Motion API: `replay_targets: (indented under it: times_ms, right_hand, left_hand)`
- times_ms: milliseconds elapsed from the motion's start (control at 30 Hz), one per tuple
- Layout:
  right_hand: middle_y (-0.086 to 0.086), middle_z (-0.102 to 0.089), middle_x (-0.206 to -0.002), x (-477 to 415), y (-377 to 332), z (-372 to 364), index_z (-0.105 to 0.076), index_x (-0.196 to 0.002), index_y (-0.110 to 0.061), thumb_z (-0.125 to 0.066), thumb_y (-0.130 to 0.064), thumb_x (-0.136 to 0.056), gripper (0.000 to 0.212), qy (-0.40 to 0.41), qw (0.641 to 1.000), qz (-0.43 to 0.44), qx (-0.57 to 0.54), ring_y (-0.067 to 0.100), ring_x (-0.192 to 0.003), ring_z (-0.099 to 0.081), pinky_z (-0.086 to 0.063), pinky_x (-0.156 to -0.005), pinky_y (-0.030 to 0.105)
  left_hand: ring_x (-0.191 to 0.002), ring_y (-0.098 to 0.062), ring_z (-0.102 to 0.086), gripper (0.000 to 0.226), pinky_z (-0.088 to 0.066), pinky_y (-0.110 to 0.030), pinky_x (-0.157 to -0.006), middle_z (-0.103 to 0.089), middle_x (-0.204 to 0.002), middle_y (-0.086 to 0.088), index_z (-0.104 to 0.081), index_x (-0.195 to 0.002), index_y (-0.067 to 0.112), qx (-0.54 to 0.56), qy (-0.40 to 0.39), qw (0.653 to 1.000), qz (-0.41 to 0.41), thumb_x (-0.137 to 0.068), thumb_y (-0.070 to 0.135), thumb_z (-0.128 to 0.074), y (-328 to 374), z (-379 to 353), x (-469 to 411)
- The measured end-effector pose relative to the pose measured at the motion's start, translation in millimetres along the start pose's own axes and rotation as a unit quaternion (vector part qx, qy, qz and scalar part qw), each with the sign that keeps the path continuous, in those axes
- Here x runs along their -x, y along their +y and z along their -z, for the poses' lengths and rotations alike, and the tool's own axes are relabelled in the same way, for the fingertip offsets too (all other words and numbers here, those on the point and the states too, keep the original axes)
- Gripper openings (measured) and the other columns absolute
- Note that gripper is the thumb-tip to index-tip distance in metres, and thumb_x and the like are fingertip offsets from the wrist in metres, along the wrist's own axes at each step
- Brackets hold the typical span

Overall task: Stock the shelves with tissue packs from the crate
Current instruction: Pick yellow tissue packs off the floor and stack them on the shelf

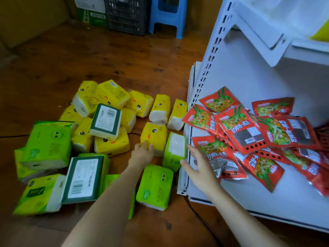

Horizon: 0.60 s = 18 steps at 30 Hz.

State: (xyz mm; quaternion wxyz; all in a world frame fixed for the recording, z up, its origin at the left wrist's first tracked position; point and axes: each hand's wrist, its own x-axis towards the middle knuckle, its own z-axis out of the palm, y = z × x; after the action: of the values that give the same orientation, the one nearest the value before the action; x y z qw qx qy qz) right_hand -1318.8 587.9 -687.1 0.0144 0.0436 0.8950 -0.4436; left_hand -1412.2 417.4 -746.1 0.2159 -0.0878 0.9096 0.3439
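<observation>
Where green tissue packs (154,186) lie nearest us on the wooden floor (53,68), our right hand (197,168) hovers wide, fingers spread, over the left edge of the white bottom shelf (293,211). Just beyond, our left hand (142,154) grips the near end of a yellow tissue pack (154,134). Red snack packets (240,129) litter the shelf. Farther left more yellow packs (110,93) are heaped; a dark crate (128,15) and blue stool (167,16) stand far off.

You are in a small shop or its stockroom. White retail shelving (249,77) with slotted uprights (211,56) holds red snack packets (236,125). Wrapped tissue packs (110,97) litter the wooden floor (89,56). A dark crate (127,15) and cartons (90,15) stand at the far wall.
</observation>
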Motion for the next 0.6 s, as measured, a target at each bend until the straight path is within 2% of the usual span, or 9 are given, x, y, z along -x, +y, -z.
replay_targets:
  times_ms: [67, 167, 300, 467, 600]
  right_hand:
    - [-0.003, -0.037, -0.143, 2, 2, -2, -0.034, -0.141, -0.018, -0.056, -0.025, -0.091, 0.055, -0.020, 0.999, -0.003, 0.027, 0.012, -0.135, -0.032, -0.026, -0.110, 0.023]
    - [-0.002, -0.037, -0.143, 3, 3, -7, -0.032, -0.142, -0.017, -0.055, -0.027, -0.092, 0.056, -0.033, 0.997, 0.002, 0.074, 0.010, -0.134, -0.032, -0.021, -0.098, 0.012]
    - [-0.002, -0.035, -0.146, 2, 2, -10, -0.031, -0.143, -0.017, -0.053, -0.029, -0.093, 0.057, -0.024, 0.997, 0.006, 0.078, 0.010, -0.135, -0.031, -0.021, -0.098, 0.013]
    - [-0.004, -0.032, -0.147, 7, -6, -10, -0.028, -0.144, -0.019, -0.052, -0.031, -0.093, 0.057, -0.037, 0.995, 0.017, 0.092, 0.011, -0.136, -0.031, -0.028, -0.104, 0.024]
    - [0.000, -0.030, -0.148, 12, -13, -9, -0.026, -0.145, -0.016, -0.052, -0.029, -0.094, 0.058, -0.040, 0.996, 0.015, 0.080, 0.013, -0.136, -0.030, -0.026, -0.102, 0.020]
  left_hand:
    - [-0.138, -0.036, -0.024, 0.055, -0.024, -0.044, -0.110, -0.023, -0.150, -0.018, -0.024, -0.148, 0.014, -0.026, 0.003, 1.000, -0.004, -0.100, 0.042, -0.028, -5, -3, 6]
    - [-0.134, -0.034, -0.031, 0.053, -0.030, -0.042, -0.106, -0.030, -0.147, -0.015, -0.032, -0.144, 0.010, -0.067, 0.026, 0.997, -0.026, -0.100, 0.039, -0.031, -19, -4, 10]
    - [-0.132, -0.030, -0.036, 0.048, -0.032, -0.037, -0.105, -0.036, -0.145, -0.012, -0.038, -0.141, 0.006, -0.045, 0.060, 0.995, -0.066, -0.100, 0.031, -0.035, -21, 4, 16]
    - [-0.134, -0.027, -0.035, 0.048, -0.032, -0.034, -0.105, -0.034, -0.148, -0.012, -0.036, -0.143, 0.004, -0.006, 0.089, 0.992, -0.092, -0.101, 0.027, -0.036, -10, 14, 25]
    - [-0.134, -0.028, -0.036, 0.048, -0.031, -0.035, -0.106, -0.035, -0.147, -0.014, -0.038, -0.142, 0.003, 0.018, 0.098, 0.990, -0.103, -0.101, 0.029, -0.036, -2, 24, 38]
